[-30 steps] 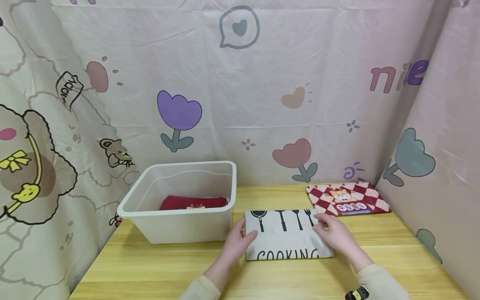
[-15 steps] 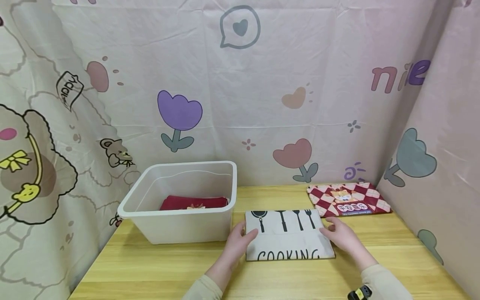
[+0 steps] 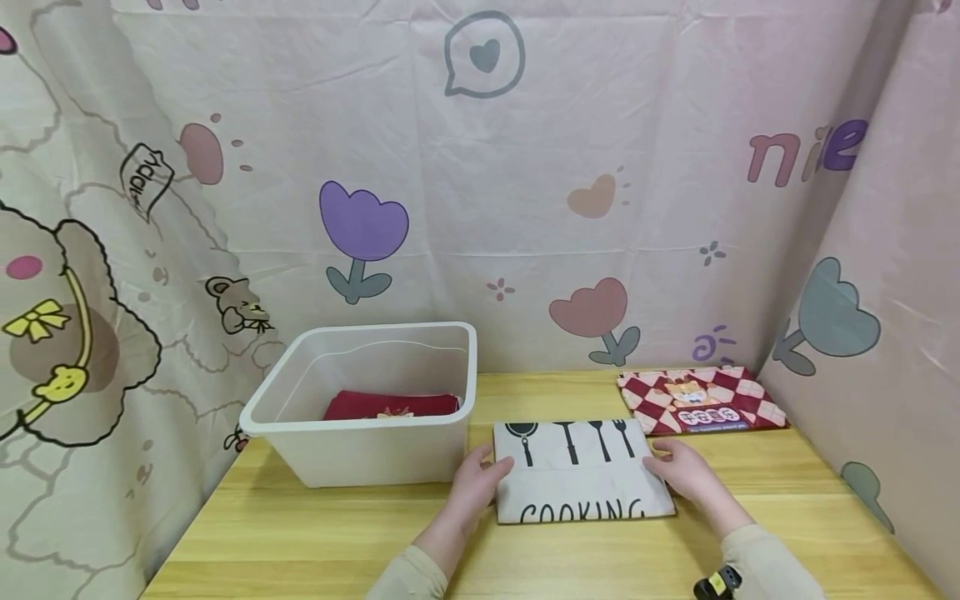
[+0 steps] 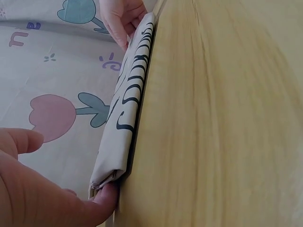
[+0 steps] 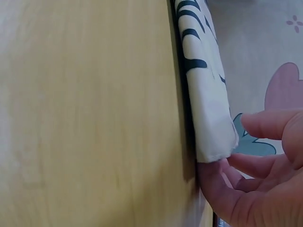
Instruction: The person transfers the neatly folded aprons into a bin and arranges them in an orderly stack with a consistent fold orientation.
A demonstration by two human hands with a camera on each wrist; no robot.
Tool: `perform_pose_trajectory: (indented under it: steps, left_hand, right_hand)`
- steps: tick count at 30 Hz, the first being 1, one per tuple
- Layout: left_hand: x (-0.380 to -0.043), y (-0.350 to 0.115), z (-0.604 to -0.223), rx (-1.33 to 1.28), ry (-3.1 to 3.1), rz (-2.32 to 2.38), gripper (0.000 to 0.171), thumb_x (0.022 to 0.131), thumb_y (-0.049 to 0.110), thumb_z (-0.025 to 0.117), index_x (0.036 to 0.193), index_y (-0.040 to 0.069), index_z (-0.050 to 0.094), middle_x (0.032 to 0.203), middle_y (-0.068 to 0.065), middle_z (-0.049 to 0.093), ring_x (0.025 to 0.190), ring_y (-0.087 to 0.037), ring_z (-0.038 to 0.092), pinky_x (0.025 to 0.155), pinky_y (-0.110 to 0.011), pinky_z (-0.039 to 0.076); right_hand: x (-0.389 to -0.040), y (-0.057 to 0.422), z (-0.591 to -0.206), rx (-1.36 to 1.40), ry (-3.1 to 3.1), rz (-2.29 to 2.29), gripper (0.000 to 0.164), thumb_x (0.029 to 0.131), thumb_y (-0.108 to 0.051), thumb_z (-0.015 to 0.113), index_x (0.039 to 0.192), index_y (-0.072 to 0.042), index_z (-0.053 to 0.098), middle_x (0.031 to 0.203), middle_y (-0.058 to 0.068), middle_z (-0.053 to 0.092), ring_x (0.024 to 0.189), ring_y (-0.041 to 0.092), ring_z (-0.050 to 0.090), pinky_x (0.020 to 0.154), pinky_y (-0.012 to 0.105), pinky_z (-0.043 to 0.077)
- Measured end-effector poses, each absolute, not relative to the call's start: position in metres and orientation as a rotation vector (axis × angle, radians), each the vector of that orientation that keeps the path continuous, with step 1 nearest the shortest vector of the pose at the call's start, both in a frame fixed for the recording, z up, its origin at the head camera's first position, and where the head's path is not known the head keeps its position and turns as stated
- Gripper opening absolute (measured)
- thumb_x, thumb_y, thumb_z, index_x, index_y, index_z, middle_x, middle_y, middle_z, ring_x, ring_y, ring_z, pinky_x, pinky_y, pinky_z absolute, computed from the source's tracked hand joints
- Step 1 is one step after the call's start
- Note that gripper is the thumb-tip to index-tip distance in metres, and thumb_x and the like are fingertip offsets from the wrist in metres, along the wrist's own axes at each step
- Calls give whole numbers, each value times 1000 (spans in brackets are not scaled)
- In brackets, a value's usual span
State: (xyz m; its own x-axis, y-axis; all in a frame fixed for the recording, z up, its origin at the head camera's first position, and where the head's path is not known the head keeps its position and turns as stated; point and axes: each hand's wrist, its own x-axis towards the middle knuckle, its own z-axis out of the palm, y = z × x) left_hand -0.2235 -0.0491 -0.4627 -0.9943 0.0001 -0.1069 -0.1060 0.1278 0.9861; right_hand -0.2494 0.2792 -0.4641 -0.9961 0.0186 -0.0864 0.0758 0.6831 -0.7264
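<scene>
A folded white cloth [image 3: 577,475] printed with dark utensils and the word COOKING lies on the wooden table in the head view. My left hand [image 3: 476,483] is at its left edge, with fingertips touching the underside of the fold and the thumb raised above it. At the right edge is my right hand [image 3: 678,467]; its fingers reach beneath the corner while its thumb stays apart from the cloth. The wrist views show the front of the cloth [image 4: 128,99] as a thick fold, with fingers [image 5: 220,189] touching its end.
Left of the cloth stands a white plastic bin [image 3: 360,454] with a dark red folded cloth [image 3: 405,406] inside. A red-and-pink diamond-patterned folded cloth [image 3: 750,408] lies at the back right. Behind the wooden table [image 3: 315,542] hangs a printed curtain [image 3: 480,192].
My right hand has moved from above the cloth's upper right corner out to its right edge. My left hand stays at the left edge.
</scene>
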Motion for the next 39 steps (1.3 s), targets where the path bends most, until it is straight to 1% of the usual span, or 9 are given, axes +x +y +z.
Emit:
perform_pose_trajectory:
  steps: [4,8,10,15,17,20,24,32,39]
  left_hand:
    - [-224,-48,-463,-126,2273,2040,64,96,23,63,142,-14,37,138,-35,43,121,-45,50,97,-57,46]
    - [-225,-49,-463,-170,2225,2060,62,97,23,61,142,-14,38,140,-34,43,120,-41,52,95,-54,48]
    - [-226,-49,-465,-166,2184,2094,62,97,22,60,141,-16,37,137,-33,45,116,-38,53,92,-50,50]
    - [-227,-50,-470,-144,2104,2149,62,97,20,58,138,-19,35,128,-29,50,108,-33,53,84,-42,51]
    - [-228,-50,-471,-147,2092,2148,62,97,19,57,139,-20,34,129,-30,50,109,-34,53,85,-43,51]
    - [-229,-51,-472,-144,2068,2155,60,98,16,56,139,-21,33,133,-32,47,114,-36,51,92,-47,50]
    - [-230,-51,-474,-120,2020,2185,58,98,12,54,138,-23,32,134,-35,45,115,-37,51,96,-51,48]
    - [-232,-55,-481,-133,1876,2270,58,96,8,55,142,-19,32,127,-30,53,106,-31,57,88,-44,52]
    - [-231,-58,-481,-156,1750,2319,57,97,6,54,145,-15,31,120,-23,60,101,-24,59,88,-40,52]
  right_hand:
    - [-250,279,-467,75,2832,-1227,50,94,-11,60,127,23,46,117,38,56,103,43,60,87,51,51]
    - [-250,279,-469,66,2844,-1235,47,93,-8,60,126,23,48,114,36,58,102,42,61,87,52,51]
    - [-250,280,-470,63,2842,-1250,46,93,-7,60,126,23,48,113,36,59,102,41,61,87,52,51]
    - [-250,282,-473,71,2799,-1349,43,92,-4,60,125,23,50,108,32,62,96,35,63,80,44,54]
    - [-250,283,-473,90,2767,-1401,43,92,-3,60,126,22,50,105,29,63,93,30,63,76,40,55]
    - [-249,284,-474,114,2700,-1475,45,93,-3,60,128,22,47,104,26,63,89,24,62,71,35,56]
    - [-249,285,-475,171,2582,-1581,48,94,-3,59,133,20,43,103,21,61,82,19,62,67,36,57]
    - [-247,287,-475,240,2420,-1696,50,97,-6,57,140,13,39,107,18,61,81,18,64,67,38,57]
    - [-244,290,-477,230,2301,-1825,54,97,-3,57,143,12,34,108,16,61,82,20,65,70,40,58]
